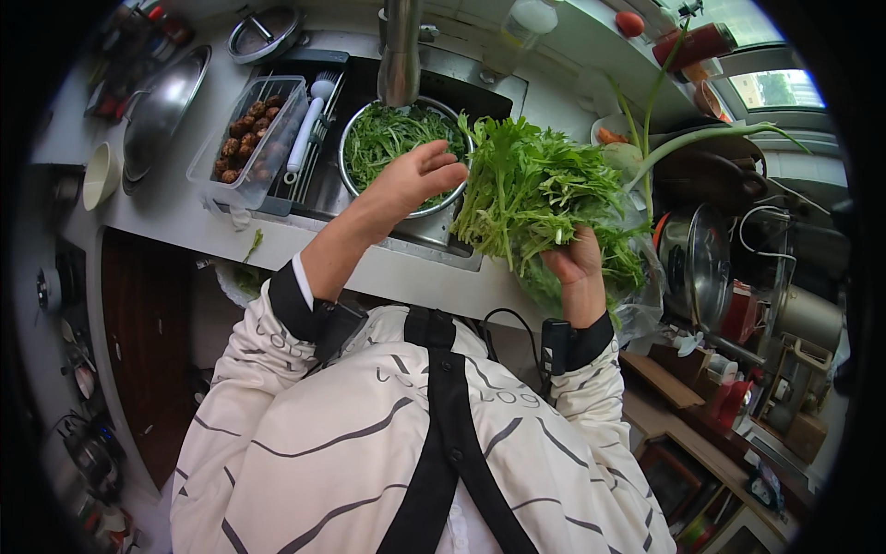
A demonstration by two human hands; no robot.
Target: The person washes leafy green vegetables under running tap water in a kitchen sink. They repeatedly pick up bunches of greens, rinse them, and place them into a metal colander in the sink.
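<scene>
A large bunch of leafy greens (533,180), with pale stems and frilled leaves, is gripped from below by my right hand (579,266). Leaves hide some of that hand's fingers. My left hand (423,176) is held over the right side of a round metal bowl (342,166), fingers pointing at the bunch and slightly apart, with nothing seen in them. Loose green leaves (384,138) fill the bowl, which stands in the sink (322,201) under the metal faucet (400,69). A clear plastic bag (640,298) lies beneath and beside the bunch.
Left of the bowl, a clear plastic container (208,156) holds several brown round pieces (243,131), beside a white-handled brush (304,135). A wok lid (166,104) leans farther left. Scallions (682,149) jut out at right, near a glass pot lid (707,270).
</scene>
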